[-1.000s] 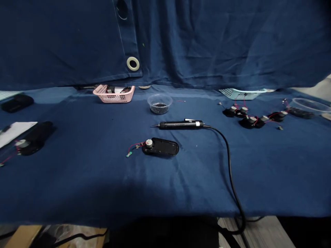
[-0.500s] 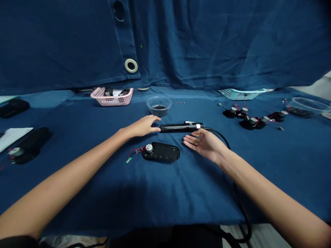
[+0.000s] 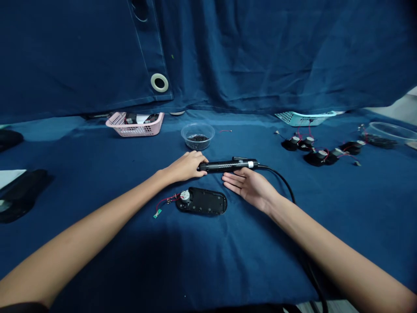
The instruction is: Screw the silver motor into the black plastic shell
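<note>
Where the black corded electric screwdriver lies mid-way across the blue-draped bench, the left hand curls around its tip end. The right hand, flat and spread, lies just beside it. Bare cloth reaches the near edge.

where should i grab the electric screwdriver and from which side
Probably take the electric screwdriver around its black barrel mid-length, from the near side: it lies flat and crosswise, the left hand covers its tip end, the cord leaves the right end.
</note>
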The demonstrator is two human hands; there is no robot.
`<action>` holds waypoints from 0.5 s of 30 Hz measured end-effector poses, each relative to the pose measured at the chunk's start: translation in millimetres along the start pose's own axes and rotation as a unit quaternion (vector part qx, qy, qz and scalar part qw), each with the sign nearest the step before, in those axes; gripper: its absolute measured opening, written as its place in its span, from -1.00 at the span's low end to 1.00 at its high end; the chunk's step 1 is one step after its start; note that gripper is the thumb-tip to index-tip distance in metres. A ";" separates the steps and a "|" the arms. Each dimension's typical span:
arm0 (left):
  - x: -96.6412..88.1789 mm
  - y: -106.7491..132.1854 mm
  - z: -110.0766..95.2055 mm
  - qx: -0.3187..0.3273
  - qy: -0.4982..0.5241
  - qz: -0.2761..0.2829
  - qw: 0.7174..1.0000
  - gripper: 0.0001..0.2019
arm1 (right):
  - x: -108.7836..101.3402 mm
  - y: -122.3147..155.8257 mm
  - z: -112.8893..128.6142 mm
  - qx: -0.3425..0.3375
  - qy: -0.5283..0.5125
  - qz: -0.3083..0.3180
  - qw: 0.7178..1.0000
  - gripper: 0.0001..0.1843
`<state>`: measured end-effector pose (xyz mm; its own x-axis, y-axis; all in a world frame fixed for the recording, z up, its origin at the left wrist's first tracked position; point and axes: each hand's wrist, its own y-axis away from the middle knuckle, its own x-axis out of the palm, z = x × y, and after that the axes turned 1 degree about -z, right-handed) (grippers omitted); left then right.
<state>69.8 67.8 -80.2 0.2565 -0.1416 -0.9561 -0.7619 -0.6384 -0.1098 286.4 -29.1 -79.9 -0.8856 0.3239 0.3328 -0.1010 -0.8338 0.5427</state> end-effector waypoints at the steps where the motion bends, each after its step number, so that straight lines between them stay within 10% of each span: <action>1: 1.2 0.8 -0.6 0.001 -0.002 -0.005 1.000 -0.65 | -0.8 0.0 0.3 -0.001 0.004 0.002 1.000 -0.94; 9: -3.9 3.1 -2.7 -0.010 -0.003 -0.016 1.000 -0.58 | -9.2 -0.2 1.4 -0.028 0.099 0.035 0.994 -0.90; 15: -38.2 67.2 -21.4 -0.061 0.071 -0.069 0.993 -0.61 | 5.3 37.0 -3.6 -0.178 0.278 0.066 0.942 -0.90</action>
<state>21.5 14.2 -45.3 0.4408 -0.1466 -0.8855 -0.6382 -0.7450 -0.1943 276.3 -59.8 -60.8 -0.9915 0.0055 -0.1298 -0.0315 -0.9795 0.1992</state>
